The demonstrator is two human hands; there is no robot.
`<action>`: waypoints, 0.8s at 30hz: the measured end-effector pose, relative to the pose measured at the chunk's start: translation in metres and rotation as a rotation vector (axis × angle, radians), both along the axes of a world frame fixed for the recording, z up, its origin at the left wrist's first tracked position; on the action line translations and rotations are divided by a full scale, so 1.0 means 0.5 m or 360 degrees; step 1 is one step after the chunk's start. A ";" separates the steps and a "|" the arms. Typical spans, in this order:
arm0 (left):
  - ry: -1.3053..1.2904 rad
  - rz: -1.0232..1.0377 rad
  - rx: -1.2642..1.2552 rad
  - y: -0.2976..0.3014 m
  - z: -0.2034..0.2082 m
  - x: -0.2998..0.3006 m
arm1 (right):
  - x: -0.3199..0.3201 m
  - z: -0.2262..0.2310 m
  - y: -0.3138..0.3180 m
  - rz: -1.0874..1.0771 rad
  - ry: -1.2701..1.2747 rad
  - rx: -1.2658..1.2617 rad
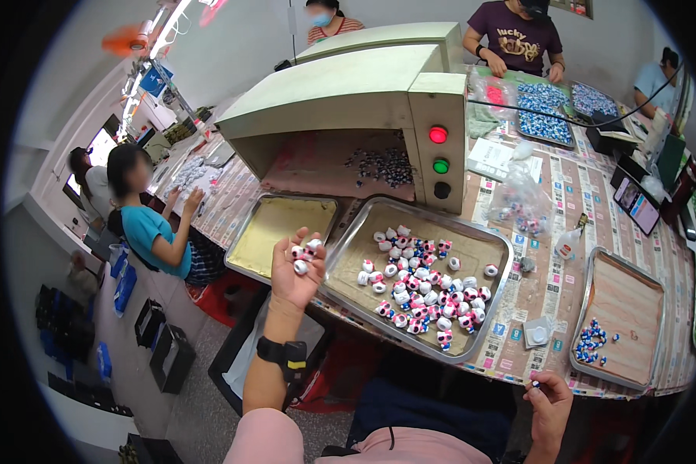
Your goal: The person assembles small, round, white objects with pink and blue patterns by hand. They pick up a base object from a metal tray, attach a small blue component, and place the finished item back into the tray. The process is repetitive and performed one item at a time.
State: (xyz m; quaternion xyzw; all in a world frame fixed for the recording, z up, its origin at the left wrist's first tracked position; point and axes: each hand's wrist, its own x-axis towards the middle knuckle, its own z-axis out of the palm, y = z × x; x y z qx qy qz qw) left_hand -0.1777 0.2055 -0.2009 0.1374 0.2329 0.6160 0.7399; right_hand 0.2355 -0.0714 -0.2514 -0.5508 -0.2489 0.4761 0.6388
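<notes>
My left hand (295, 282) is raised palm up beside the large metal tray, its fingers curled around several small white-and-pink figurine heads (300, 267). Low at the right, by the table's front edge, my right hand (549, 402) pinches a tiny blue-and-white figurine piece (535, 384) between thumb and fingers. The large metal tray (496, 325) bears many figurines (425, 286) in white, pink and blue. A smaller metal tray (630, 309) at the right carries a cluster of little blue-and-white pieces (590, 340), near my right hand.
A cream conveyor machine (340, 93) with red and green lights stands behind the trays. An empty-looking yellow-lined tray (267, 232) lies at its left. A plastic bag (522, 197), a small bottle (568, 243) and a phone (636, 205) are at the right. Co-workers (155, 232) sit around.
</notes>
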 end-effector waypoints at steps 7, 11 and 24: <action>0.2207 -0.0026 -0.0234 0.074 -0.075 -0.145 | -0.007 0.001 0.001 0.0034 0.0007 0.0040; 0.3280 0.0490 0.1255 0.087 -0.155 -0.215 | -0.009 0.010 -0.002 0.0046 0.0023 0.0058; 0.2271 -0.0131 0.0157 0.034 -0.034 -0.197 | -0.018 0.006 -0.002 0.0043 -0.0003 0.0043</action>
